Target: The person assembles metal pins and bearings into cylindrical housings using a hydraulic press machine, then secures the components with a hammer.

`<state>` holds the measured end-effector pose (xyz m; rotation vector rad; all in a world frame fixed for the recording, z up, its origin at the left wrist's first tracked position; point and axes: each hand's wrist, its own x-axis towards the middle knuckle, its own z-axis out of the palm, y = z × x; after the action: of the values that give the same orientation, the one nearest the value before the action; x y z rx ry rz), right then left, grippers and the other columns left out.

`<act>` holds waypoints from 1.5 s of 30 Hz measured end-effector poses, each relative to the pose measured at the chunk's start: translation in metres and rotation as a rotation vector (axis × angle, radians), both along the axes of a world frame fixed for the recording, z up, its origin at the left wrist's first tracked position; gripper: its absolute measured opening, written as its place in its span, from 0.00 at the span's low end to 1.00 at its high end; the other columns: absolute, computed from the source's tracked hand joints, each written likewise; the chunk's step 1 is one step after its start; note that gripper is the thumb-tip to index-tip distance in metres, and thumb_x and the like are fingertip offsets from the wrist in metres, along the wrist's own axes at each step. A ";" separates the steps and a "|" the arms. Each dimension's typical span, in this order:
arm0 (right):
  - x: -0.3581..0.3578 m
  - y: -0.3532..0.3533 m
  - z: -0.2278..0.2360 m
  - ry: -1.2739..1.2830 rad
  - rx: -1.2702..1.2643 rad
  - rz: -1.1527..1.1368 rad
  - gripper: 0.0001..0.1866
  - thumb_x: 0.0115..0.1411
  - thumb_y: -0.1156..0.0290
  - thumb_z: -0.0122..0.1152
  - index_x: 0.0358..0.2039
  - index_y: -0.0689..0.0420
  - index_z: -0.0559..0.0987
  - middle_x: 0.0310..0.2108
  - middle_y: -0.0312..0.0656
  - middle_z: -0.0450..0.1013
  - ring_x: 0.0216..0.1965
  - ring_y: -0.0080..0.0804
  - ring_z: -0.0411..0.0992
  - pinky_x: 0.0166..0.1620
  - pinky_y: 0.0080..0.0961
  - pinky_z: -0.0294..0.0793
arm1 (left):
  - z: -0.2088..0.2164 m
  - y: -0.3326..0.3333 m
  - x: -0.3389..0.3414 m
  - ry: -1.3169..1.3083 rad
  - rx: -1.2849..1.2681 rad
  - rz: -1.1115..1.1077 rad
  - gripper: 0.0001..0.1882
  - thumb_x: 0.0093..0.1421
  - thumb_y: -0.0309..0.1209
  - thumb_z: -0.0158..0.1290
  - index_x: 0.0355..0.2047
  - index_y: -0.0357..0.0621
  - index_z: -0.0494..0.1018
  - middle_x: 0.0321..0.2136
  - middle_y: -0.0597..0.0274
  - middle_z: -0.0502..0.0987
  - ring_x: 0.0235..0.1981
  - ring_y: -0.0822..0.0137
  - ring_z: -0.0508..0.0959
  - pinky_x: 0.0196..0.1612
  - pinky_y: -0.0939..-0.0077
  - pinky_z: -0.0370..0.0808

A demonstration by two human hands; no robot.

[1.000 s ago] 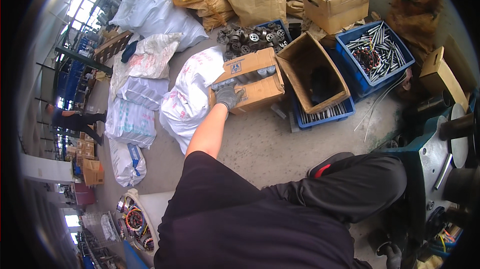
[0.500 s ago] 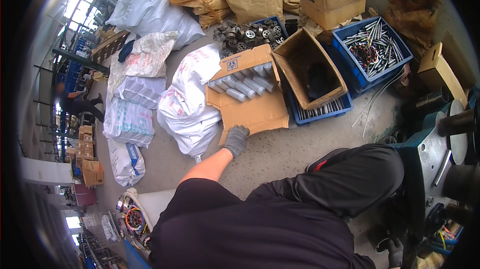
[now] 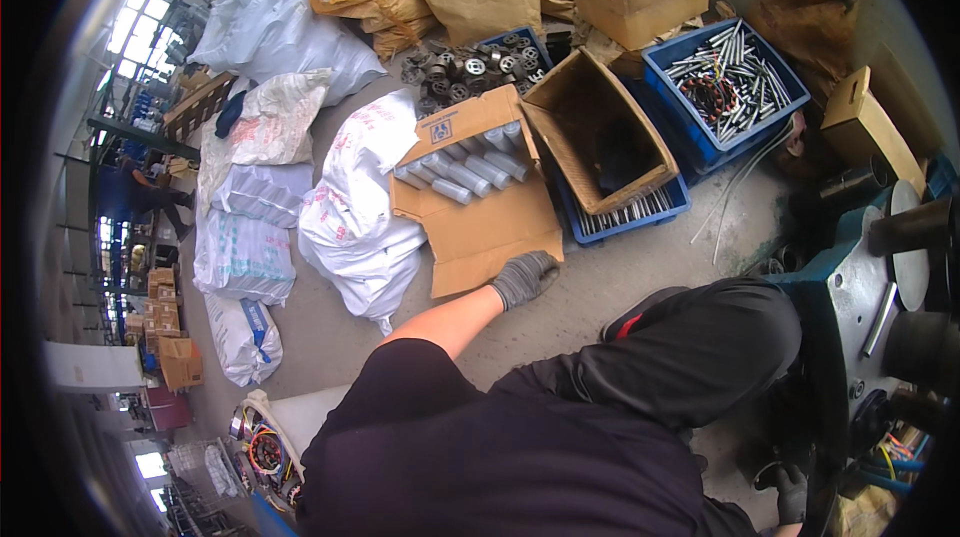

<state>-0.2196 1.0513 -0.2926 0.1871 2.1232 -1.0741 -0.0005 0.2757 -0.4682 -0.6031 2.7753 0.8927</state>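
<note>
My left hand (image 3: 525,279), in a grey glove, has its fingers curled at the near right corner of a cardboard box's (image 3: 490,238) lowered flap. Inside the open box lie several clear-wrapped cylinders (image 3: 462,175), set in rows. Far down at the lower right, beside the machine, is my right hand (image 3: 790,493), also gloved in grey. Its fingers are bent near a dark, round-edged thing in the shadow, too dim to name.
White woven sacks (image 3: 362,212) stand left of the box. Beyond it are metal parts (image 3: 470,67), an empty-looking carton (image 3: 598,127) and a blue crate (image 3: 727,142) of metal shafts. A machine (image 3: 845,282) stands at my right; wound wire coils (image 3: 268,449) lie at lower left.
My left hand has slid right along the flap's near edge, from its left part to its right corner. The whole view has shifted slightly. My right hand stays low beside the machine.
</note>
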 end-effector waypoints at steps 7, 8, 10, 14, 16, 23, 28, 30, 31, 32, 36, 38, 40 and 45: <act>0.000 0.001 -0.012 0.090 0.053 0.076 0.14 0.67 0.70 0.63 0.48 0.67 0.82 0.36 0.44 0.83 0.38 0.31 0.81 0.45 0.28 0.80 | -0.089 0.065 -0.054 -0.185 -0.181 0.292 0.28 0.67 0.39 0.54 0.66 0.44 0.71 0.60 0.40 0.74 0.61 0.44 0.75 0.61 0.53 0.74; 0.003 0.007 -0.013 0.088 0.041 0.073 0.15 0.66 0.71 0.64 0.49 0.67 0.82 0.37 0.44 0.83 0.38 0.31 0.81 0.45 0.28 0.80 | -0.094 0.052 -0.074 -0.341 -0.030 0.318 0.34 0.66 0.40 0.56 0.70 0.45 0.65 0.64 0.43 0.72 0.63 0.45 0.74 0.62 0.52 0.74; 0.004 0.011 -0.020 0.082 0.008 0.089 0.15 0.66 0.71 0.65 0.49 0.67 0.82 0.37 0.44 0.83 0.37 0.31 0.80 0.44 0.28 0.80 | -0.131 0.023 -0.093 -0.436 -0.036 0.281 0.36 0.66 0.41 0.56 0.72 0.46 0.63 0.65 0.44 0.72 0.63 0.44 0.74 0.62 0.52 0.73; 0.001 0.010 -0.035 0.043 0.025 0.004 0.15 0.64 0.71 0.67 0.47 0.68 0.83 0.34 0.44 0.83 0.34 0.32 0.80 0.40 0.29 0.80 | -0.180 0.008 -0.090 -0.445 -0.081 0.338 0.36 0.65 0.44 0.57 0.71 0.46 0.63 0.64 0.45 0.73 0.62 0.44 0.75 0.62 0.52 0.74; -0.012 0.015 -0.034 -0.091 0.071 0.078 0.17 0.65 0.70 0.66 0.52 0.66 0.81 0.44 0.44 0.81 0.44 0.34 0.79 0.51 0.30 0.78 | -0.189 0.016 -0.069 -0.363 -0.119 0.431 0.34 0.66 0.46 0.57 0.69 0.45 0.66 0.63 0.45 0.75 0.61 0.44 0.76 0.61 0.53 0.74; -0.013 0.071 -0.031 0.354 0.425 0.721 0.18 0.68 0.75 0.58 0.57 0.47 0.81 0.55 0.48 0.79 0.52 0.43 0.80 0.53 0.34 0.82 | -0.142 0.039 -0.033 -0.301 0.210 0.729 0.32 0.60 0.49 0.59 0.58 0.39 0.76 0.54 0.39 0.79 0.58 0.44 0.78 0.61 0.57 0.75; -0.035 0.048 -0.013 0.753 0.510 1.292 0.20 0.62 0.69 0.62 0.54 0.39 0.82 0.55 0.38 0.80 0.53 0.39 0.79 0.70 0.59 0.59 | -0.134 -0.006 -0.022 0.079 0.483 1.271 0.22 0.66 0.37 0.55 0.58 0.45 0.75 0.41 0.52 0.84 0.33 0.55 0.85 0.32 0.59 0.80; -0.056 0.035 -0.020 0.865 0.507 1.360 0.20 0.62 0.64 0.62 0.55 0.39 0.81 0.55 0.39 0.79 0.55 0.42 0.77 0.68 0.58 0.64 | -0.140 -0.029 -0.001 0.321 0.268 1.321 0.24 0.65 0.35 0.55 0.60 0.45 0.73 0.40 0.52 0.84 0.29 0.59 0.85 0.26 0.61 0.79; -0.078 0.017 -0.047 0.980 0.429 1.375 0.20 0.62 0.63 0.62 0.56 0.39 0.81 0.55 0.40 0.79 0.55 0.43 0.77 0.67 0.58 0.65 | -0.151 -0.052 0.036 0.484 0.177 1.309 0.27 0.64 0.33 0.56 0.64 0.46 0.70 0.40 0.50 0.84 0.29 0.60 0.85 0.27 0.60 0.80; -0.096 -0.006 -0.069 1.034 0.354 1.388 0.20 0.62 0.63 0.62 0.56 0.39 0.81 0.55 0.40 0.79 0.55 0.43 0.77 0.67 0.58 0.65 | -0.154 -0.080 0.083 0.628 0.087 1.268 0.32 0.62 0.31 0.56 0.67 0.46 0.67 0.41 0.49 0.84 0.30 0.60 0.85 0.27 0.60 0.81; -0.058 0.039 -0.030 0.843 0.531 1.325 0.23 0.62 0.63 0.64 0.58 0.39 0.80 0.55 0.41 0.78 0.55 0.45 0.77 0.65 0.59 0.67 | -0.077 -0.026 -0.002 0.422 0.612 1.488 0.45 0.57 0.33 0.61 0.74 0.51 0.56 0.49 0.36 0.81 0.50 0.43 0.83 0.53 0.55 0.79; -0.070 0.035 -0.046 0.915 0.511 1.331 0.23 0.61 0.64 0.64 0.59 0.39 0.79 0.55 0.41 0.78 0.56 0.45 0.77 0.65 0.59 0.67 | -0.048 -0.042 0.009 0.506 0.089 1.174 0.44 0.58 0.32 0.62 0.74 0.52 0.58 0.52 0.35 0.79 0.53 0.42 0.81 0.58 0.53 0.76; -0.061 0.041 -0.037 0.876 0.438 1.323 0.23 0.61 0.65 0.63 0.58 0.39 0.79 0.56 0.40 0.78 0.56 0.44 0.77 0.65 0.59 0.67 | 0.006 -0.058 -0.014 0.379 0.094 0.963 0.44 0.59 0.31 0.62 0.74 0.55 0.57 0.53 0.35 0.78 0.55 0.41 0.79 0.60 0.51 0.75; -0.051 0.050 -0.028 0.944 0.430 1.328 0.22 0.62 0.67 0.59 0.58 0.40 0.80 0.55 0.39 0.79 0.55 0.41 0.77 0.66 0.56 0.67 | 0.094 -0.114 -0.063 0.068 -0.125 0.721 0.45 0.59 0.41 0.58 0.76 0.55 0.54 0.49 0.39 0.82 0.51 0.43 0.82 0.56 0.51 0.77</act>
<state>-0.2706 1.1012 -0.3202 -1.5750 2.4006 0.1893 -0.0632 0.1613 -0.3741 -1.6827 2.6917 0.8488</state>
